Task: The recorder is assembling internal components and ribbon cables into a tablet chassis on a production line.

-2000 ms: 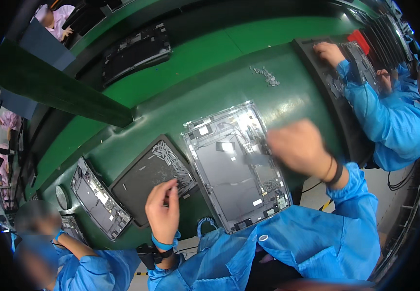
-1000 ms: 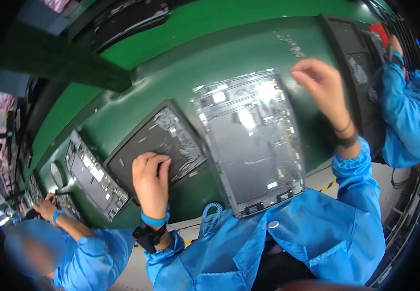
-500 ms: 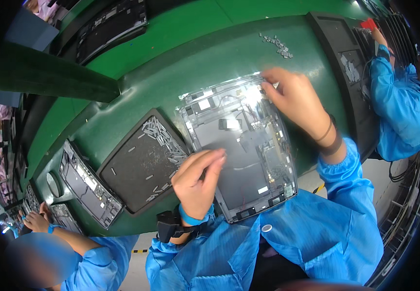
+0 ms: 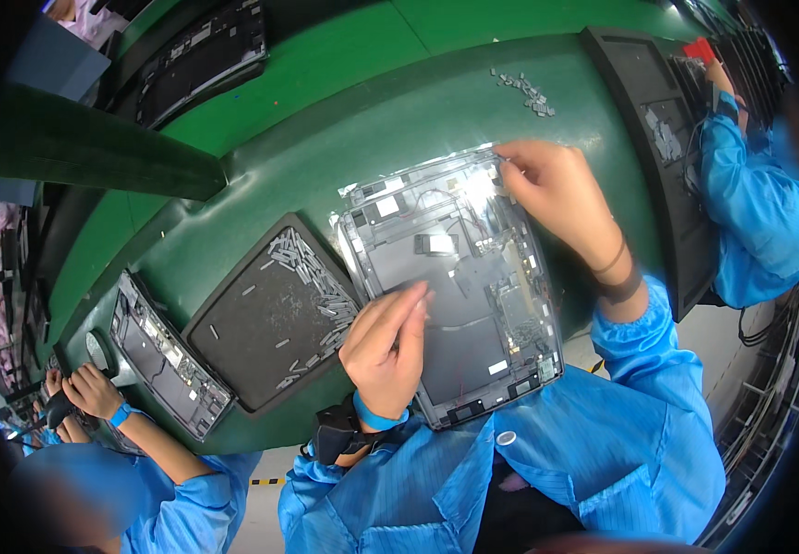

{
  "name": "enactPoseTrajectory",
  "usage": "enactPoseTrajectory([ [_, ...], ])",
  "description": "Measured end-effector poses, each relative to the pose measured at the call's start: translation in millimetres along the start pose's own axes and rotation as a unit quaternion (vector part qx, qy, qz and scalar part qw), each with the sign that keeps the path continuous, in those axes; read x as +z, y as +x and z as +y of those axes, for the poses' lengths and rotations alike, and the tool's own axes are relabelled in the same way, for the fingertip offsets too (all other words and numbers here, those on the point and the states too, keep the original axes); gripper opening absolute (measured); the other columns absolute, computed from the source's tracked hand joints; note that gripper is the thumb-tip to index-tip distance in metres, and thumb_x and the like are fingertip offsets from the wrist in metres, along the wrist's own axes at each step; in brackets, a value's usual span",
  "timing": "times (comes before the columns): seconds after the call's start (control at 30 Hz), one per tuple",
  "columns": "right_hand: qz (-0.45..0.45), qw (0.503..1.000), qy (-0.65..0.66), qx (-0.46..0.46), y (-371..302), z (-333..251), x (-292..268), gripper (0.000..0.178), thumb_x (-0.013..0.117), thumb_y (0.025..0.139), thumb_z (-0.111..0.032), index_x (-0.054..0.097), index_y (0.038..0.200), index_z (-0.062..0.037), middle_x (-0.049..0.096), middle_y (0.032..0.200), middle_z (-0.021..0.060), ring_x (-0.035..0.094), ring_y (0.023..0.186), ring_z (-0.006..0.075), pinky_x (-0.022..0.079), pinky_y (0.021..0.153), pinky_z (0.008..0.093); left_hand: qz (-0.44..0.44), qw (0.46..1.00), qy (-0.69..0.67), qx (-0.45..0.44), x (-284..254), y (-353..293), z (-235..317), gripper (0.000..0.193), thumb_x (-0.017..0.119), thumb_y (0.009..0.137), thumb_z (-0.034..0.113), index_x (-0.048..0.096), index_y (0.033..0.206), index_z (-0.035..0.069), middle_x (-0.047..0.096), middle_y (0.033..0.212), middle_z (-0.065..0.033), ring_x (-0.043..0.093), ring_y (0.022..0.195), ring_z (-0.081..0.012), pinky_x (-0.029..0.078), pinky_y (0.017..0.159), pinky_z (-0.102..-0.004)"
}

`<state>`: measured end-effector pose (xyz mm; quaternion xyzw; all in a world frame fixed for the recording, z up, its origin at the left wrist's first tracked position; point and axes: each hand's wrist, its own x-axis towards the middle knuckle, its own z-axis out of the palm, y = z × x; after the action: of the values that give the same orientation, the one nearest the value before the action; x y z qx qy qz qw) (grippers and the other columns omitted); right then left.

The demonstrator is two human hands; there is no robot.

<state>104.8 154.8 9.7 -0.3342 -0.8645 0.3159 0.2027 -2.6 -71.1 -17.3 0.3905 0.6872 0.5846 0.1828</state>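
In the head view, the casing (image 4: 460, 355) is lying open before you on the green table (image 4: 326, 175), its near end at 6 o'clock reaching your blue smock (image 4: 593, 434), perhaps so that both arms are working bent and close in.

Your right hand (image 4: 556, 185) is resting at the casing's 1 o'clock corner, thumb and forefinger narrow about the rim; glare is hiding whether they are gripping it. You are probably placing it there to steady that corner while leaving the middle uncovered.

Your left hand (image 4: 386, 351) is hovering over the casing's 9 o'clock edge, thumb and fingers drawn almost together, tips pointing to 2 o'clock. I cannot tell whether they are holding something tiny, or whether the hand is touching the casing. A blue band (image 4: 379, 413) is circling that wrist.

The tray (image 4: 242, 369) is sitting at the casing's 9 o'clock, likely for a short left reach, with grey strips (image 4: 302, 263) crowding its far right side and a few lying loose. A second casing (image 4: 173, 360) is lying beyond it, also toward 9 o'clock, while small bits (image 4: 529, 95) are lying in a patch toward 1 o'clock, well apart from both hands
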Motion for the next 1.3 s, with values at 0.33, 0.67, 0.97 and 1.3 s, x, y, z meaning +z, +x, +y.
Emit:
enactPoseTrajectory([
  [0.33,0.039,0.991,-0.110,-0.066,-6.2,-10.7,7.4,0.020,0.059,0.078,-0.001,0.066,0.097,0.0032,0.064,0.078,0.0247,0.063,0.072,0.0413,0.052,0.066,0.0462,0.024,0.997,-0.048,-0.061,5.5,-2.6,-3.2,0.031,0.058,0.092,-0.006,0.057,0.122,-0.008,0.068,0.098,-0.0190,0.069,0.086,-0.0199,0.058,0.072,-0.0291],
  [0.67,-0.101,0.955,0.023,-0.277,-32.6,-55.0,-18.9,0.020,0.073,0.073,-0.003,0.066,0.091,-0.0016,0.064,0.086,0.0104,0.060,0.079,0.0284,0.050,0.069,0.0366,-0.086,0.976,-0.131,-0.152,0.4,25.0,31.8,0.040,0.061,0.090,-0.004,0.052,0.129,-0.003,0.071,0.093,-0.0144,0.068,0.084,-0.0170,0.057,0.073,-0.0289],
  [0.97,0.017,0.948,-0.051,-0.313,-17.7,-28.2,-33.9,0.011,0.074,0.071,-0.004,0.066,0.077,-0.0034,0.061,0.079,0.0069,0.058,0.075,0.0240,0.049,0.065,0.0342,-0.084,0.977,0.123,0.149,13.2,68.0,43.6,0.034,0.067,0.082,-0.004,0.065,0.116,0.003,0.070,0.097,-0.0121,0.067,0.084,-0.0244,0.051,0.078,-0.0324],
  [1.3,0.058,0.931,-0.165,-0.320,12.5,12.6,-4.8,0.015,0.072,0.070,-0.006,0.057,0.070,-0.0050,0.051,0.076,0.0057,0.055,0.077,0.0236,0.050,0.064,0.0338,-0.118,0.948,0.230,0.185,46.3,125.1,1.5,0.009,0.070,0.080,0.007,0.072,0.087,0.003,0.068,0.088,-0.0089,0.060,0.083,-0.0274,0.049,0.075,-0.0361],
])
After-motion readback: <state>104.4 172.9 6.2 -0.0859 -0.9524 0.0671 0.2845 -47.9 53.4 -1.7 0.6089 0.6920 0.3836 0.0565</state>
